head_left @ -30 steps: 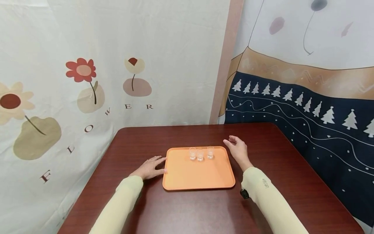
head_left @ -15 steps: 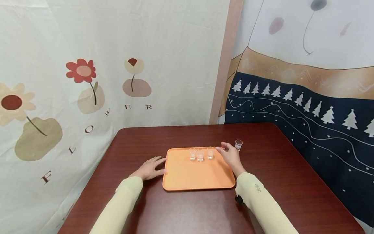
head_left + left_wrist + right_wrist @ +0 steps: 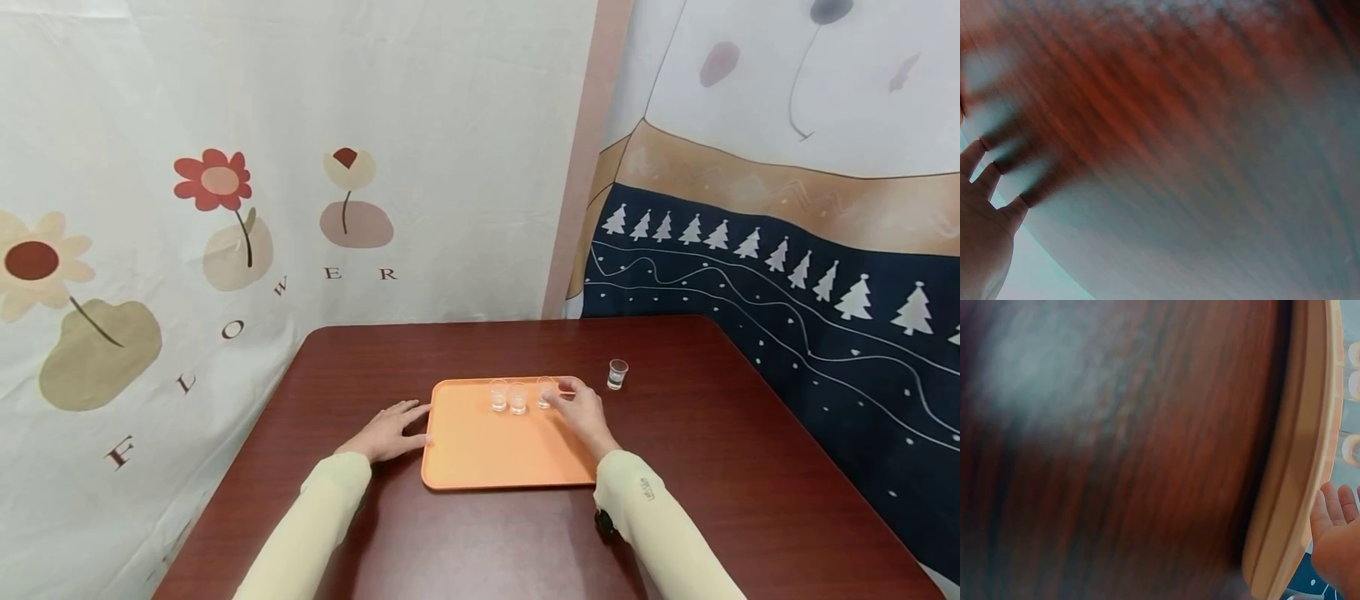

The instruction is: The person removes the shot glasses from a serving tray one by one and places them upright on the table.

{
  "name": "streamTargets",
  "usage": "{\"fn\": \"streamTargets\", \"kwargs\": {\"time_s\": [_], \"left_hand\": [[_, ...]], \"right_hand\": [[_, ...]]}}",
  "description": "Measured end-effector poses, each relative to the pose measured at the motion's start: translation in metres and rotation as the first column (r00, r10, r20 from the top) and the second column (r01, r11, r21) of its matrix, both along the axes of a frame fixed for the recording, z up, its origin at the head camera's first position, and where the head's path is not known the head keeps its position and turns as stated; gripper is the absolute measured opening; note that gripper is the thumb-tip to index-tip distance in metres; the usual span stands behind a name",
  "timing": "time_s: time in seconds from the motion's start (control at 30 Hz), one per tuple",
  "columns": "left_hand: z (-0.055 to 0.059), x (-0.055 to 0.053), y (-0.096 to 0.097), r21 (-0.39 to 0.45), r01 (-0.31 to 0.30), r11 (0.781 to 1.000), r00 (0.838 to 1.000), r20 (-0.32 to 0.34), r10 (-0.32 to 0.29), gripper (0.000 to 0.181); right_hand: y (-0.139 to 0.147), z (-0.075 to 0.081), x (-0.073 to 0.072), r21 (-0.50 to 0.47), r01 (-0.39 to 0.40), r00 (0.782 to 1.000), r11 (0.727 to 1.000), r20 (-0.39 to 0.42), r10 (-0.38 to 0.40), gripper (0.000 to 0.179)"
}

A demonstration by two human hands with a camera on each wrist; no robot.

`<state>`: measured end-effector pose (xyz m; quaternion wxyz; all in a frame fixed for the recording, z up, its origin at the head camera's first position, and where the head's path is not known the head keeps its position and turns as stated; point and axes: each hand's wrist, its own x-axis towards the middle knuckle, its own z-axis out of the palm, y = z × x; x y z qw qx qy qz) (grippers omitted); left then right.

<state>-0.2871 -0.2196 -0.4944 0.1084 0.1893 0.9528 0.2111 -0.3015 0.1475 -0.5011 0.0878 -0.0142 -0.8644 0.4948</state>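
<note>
An orange tray (image 3: 480, 457) lies on the table, bearing three small clear glasses near its far edge: a left glass (image 3: 498, 398), a middle glass (image 3: 517, 402) and a right glass (image 3: 543, 398). My right hand (image 3: 583, 417) reaches over the tray's right side, thumb and forefinger close by the right glass and overlapping it in the head view. In the right wrist view its fingers (image 3: 1334, 503) are fairly straight, just short of the nearest glass (image 3: 1351, 450). My left hand (image 3: 386, 432) rests at the tray's left edge, fingers spread; the left wrist view shows it at the side.
Another small clear glass (image 3: 617, 374) stands on the dark red-brown table (image 3: 480, 533), right of the tray's far corner. Behind the table hang a pale flower-printed cloth (image 3: 465, 167) and a navy cloth with white trees (image 3: 720, 287).
My right hand has moved left, from beside the tray's far right corner to the right glass. The glass on the table, unseen at first, came into sight. The left hand stayed put.
</note>
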Motion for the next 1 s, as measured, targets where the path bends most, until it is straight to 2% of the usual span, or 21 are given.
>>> {"fn": "streamTargets", "kwargs": {"time_s": [0.27,0.73,1.0], "left_hand": [[0.0001,0.0002,0.0006,-0.012,-0.003,1.0,1.0,-0.003,0.003,0.074],[-0.0006,-0.001,0.0027,-0.006,0.004,1.0,1.0,-0.005,-0.004,0.073],[-0.0019,0.0,0.0006,-0.002,0.0,1.0,1.0,-0.003,0.0,0.075]], "right_hand": [[-0.0065,-0.0019,-0.0042,0.028,0.018,1.0,0.999,0.006,-0.018,0.041],[-0.0079,-0.0041,-0.006,0.017,0.045,0.998,0.999,-0.035,-0.044,0.032],[-0.0035,0.0018,-0.0003,-0.034,0.055,0.998,0.998,0.008,-0.055,0.034]]}}
